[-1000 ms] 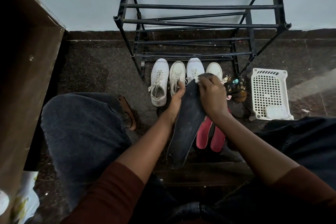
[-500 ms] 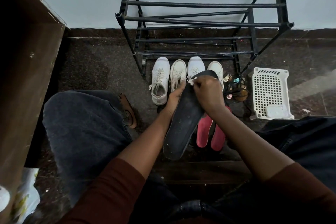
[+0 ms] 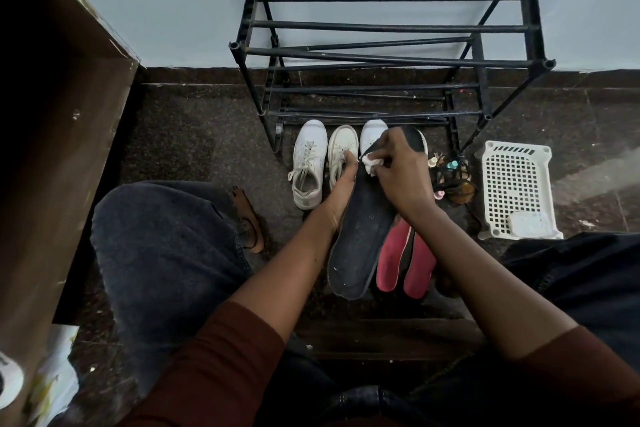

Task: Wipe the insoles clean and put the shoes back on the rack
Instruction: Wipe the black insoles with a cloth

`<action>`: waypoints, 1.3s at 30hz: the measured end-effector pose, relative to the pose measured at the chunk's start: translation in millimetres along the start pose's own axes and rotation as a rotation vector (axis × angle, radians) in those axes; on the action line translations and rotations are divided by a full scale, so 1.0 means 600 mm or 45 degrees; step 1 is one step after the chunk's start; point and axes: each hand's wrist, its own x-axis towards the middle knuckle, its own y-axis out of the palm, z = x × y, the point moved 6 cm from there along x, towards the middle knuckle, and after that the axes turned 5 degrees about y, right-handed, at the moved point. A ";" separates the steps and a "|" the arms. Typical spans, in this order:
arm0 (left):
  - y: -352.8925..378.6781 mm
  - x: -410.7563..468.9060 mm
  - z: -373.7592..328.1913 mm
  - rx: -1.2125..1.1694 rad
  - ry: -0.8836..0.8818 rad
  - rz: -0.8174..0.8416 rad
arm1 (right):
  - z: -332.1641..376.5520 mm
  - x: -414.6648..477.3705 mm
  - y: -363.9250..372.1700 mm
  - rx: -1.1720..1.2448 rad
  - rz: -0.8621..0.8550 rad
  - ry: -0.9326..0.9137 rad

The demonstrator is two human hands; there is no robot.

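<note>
The black insole [image 3: 363, 225] was held up off the floor on a slant, its toe end far, toward the rack [image 3: 391, 26], and its heel end near the person's lap. The left hand [image 3: 344, 184] had it by the left edge, with the thumb lying up along the rim. The fingers went behind the insole, so I could not tell how tightly they curled there. The right hand [image 3: 401, 177] was bunched round a small white cloth [image 3: 369, 163], pinching it and pressing it onto the far part of the insole, close to the toe.

Just below and to the right of it, two red insoles [image 3: 405, 260] lay side by side on the dark stone floor [image 3: 194, 135]. Beyond them stood a row of white shoes [image 3: 308, 166], toes toward the rack. The two on the left were in plain view, and the others were partly hidden behind the hand and insole. The rack itself stood against the pale wall.

Right of the shoes sat a huddle of little bottles [image 3: 450, 177], and right of that a white plastic basket [image 3: 516, 184]. On the left, a brown sandal [image 3: 250, 218] lay beside a knee in dark jeans, and a brown cabinet [image 3: 59, 114] stood at the far left.
</note>
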 end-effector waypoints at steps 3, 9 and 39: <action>-0.002 0.001 -0.008 -0.026 0.049 -0.020 | 0.009 -0.011 0.006 0.020 0.090 -0.014; 0.017 -0.011 -0.021 -0.124 0.128 0.130 | 0.023 -0.012 -0.001 -0.082 0.040 -0.104; 0.012 -0.004 -0.010 -0.206 0.162 0.165 | 0.029 -0.015 -0.020 -0.028 0.049 -0.066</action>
